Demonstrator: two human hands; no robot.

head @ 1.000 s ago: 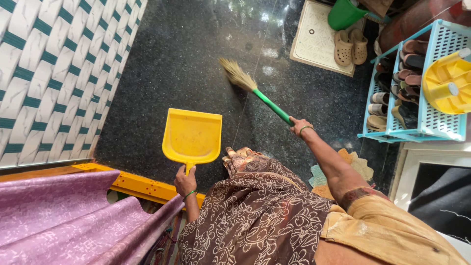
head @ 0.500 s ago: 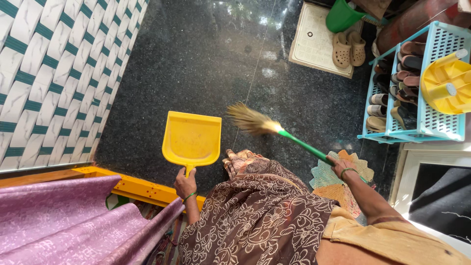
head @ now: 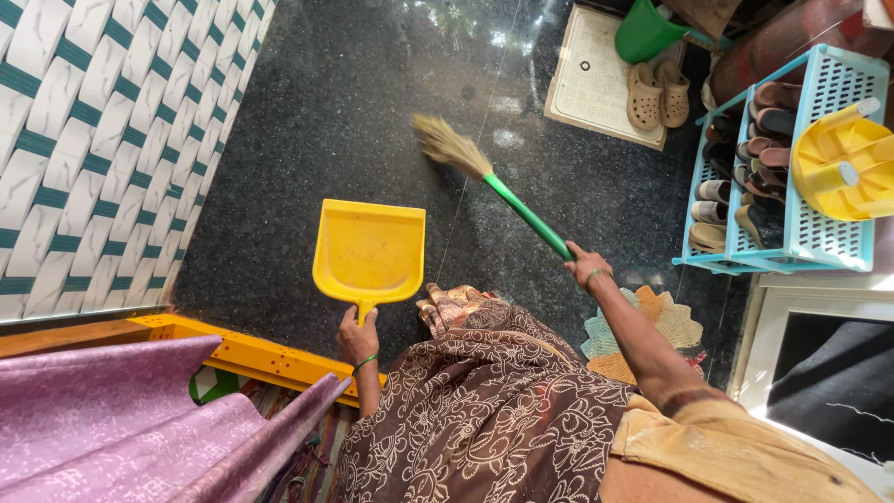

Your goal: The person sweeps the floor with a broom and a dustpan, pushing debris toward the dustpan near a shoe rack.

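Sweeping is under way, by the look of it, not finished. The left hand (head: 358,337) is clamped on the handle of a yellow dustpan (head: 370,251), which rests flat on the dark floor (head: 345,102) just ahead of the person's brown patterned skirt (head: 484,401), mouth pointing away from them. The right hand (head: 589,267) is wrapped round the green handle of a broom (head: 484,177), arm stretched out — the straw head sits on the floor beyond the pan's far right corner, apart from it. The pan's tray looks bare apart from a dull film; I cannot tell whether any dirt lies on the speckled floor, so my guess is that gathering into the pan is mostly left to do.

Counted: one dustpan, one broom, two hands — both closed on their tools. Near the floor's far edge lies one pale mat (head: 596,74) with one pair of tan clogs (head: 657,94) on it and one green bucket (head: 652,28) at its corner. At the right edge stands one blue rack (head: 838,247) holding several pairs of footwear, too crowded to count, with one yellow tub (head: 838,168) beside it. One scalloped mat (head: 666,321) lies under the right arm. Purple cloth (head: 112,410) and a yellow rail (head: 242,349) fill the near left corner, below a tiled wall (head: 84,149).
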